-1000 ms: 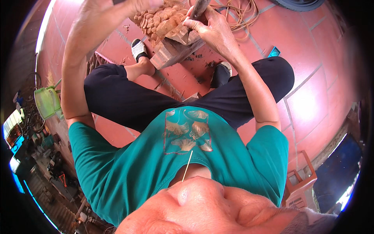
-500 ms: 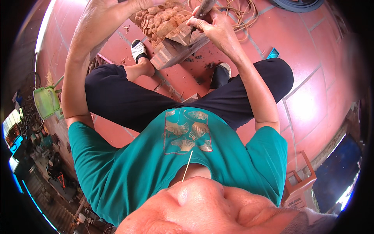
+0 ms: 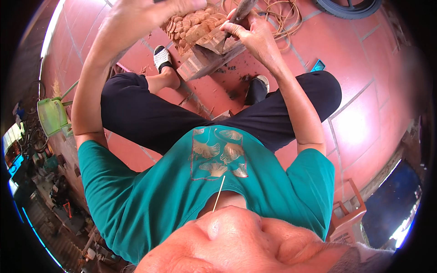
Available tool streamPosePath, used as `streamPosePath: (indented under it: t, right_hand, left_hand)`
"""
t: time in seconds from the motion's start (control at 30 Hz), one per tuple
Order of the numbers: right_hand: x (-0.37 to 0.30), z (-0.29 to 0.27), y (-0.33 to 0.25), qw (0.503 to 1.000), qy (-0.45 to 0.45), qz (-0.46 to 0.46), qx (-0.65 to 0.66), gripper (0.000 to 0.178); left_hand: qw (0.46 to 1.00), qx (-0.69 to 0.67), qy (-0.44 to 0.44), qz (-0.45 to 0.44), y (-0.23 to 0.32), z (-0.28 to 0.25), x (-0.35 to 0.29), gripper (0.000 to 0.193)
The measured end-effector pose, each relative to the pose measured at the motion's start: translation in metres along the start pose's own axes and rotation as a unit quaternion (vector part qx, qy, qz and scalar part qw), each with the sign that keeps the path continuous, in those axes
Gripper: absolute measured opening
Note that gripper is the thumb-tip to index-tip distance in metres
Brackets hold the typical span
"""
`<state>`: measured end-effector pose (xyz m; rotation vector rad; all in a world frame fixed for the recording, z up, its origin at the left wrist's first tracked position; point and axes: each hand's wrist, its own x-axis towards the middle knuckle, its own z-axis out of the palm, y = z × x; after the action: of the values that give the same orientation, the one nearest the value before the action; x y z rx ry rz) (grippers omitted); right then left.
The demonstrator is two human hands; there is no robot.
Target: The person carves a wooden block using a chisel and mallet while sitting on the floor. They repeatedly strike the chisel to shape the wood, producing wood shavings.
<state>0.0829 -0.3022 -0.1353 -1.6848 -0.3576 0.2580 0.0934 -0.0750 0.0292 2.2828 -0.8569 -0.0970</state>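
My right hand [image 3: 256, 35] is closed around what looks like a chisel [image 3: 242, 11] with a thick, worn wooden handle. Its thin dark blade points down at the end of a carved piece of wood [image 3: 191, 28], whose surface is covered in rounded, scale-like shapes. Under the carving lies a squared wooden block [image 3: 204, 64]. My left hand [image 3: 143, 16] is raised to the left of the carving, apart from it. Its fingers curl around a dark thing that the top edge of the picture mostly cuts off.
Coiled tan cord [image 3: 284, 20] lies on the red tiles beyond the right hand, near a dark wheel [image 3: 348, 10]. A small blue tray [image 3: 318, 65] is by my right knee. Wood chips surround the block. A green chair [image 3: 51, 117] stands left, a brown one [image 3: 350, 211] at lower right.
My left hand has shifted to the right and slightly upward. The right hand and the chisel stay in nearly the same place on the carving.
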Motion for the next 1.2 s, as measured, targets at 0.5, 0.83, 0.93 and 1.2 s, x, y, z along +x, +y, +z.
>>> streamPosePath:
  t: [0.5, 0.83, 0.93, 1.2]
  right_hand:
    - [0.001, -0.004, 0.008, 0.99, 0.067, 0.04, 0.115, 0.016]
    - [0.006, -0.002, 0.013, 0.989, 0.055, 0.041, 0.129, 0.016]
    - [0.008, 0.001, 0.015, 0.989, 0.049, 0.034, 0.137, 0.016]
    - [0.018, 0.004, 0.018, 0.99, 0.034, 0.019, 0.133, 0.014]
  left_hand:
    - [0.995, 0.076, 0.051, -0.025, 0.013, -0.007, 0.005, 0.073]
    - [0.999, 0.008, 0.036, -0.014, 0.02, 0.001, 0.018, 0.074]
    - [0.999, -0.051, 0.011, -0.015, -0.002, 0.009, 0.021, 0.074]
    - [1.0, 0.005, 0.015, -0.025, 0.01, 0.004, 0.02, 0.072]
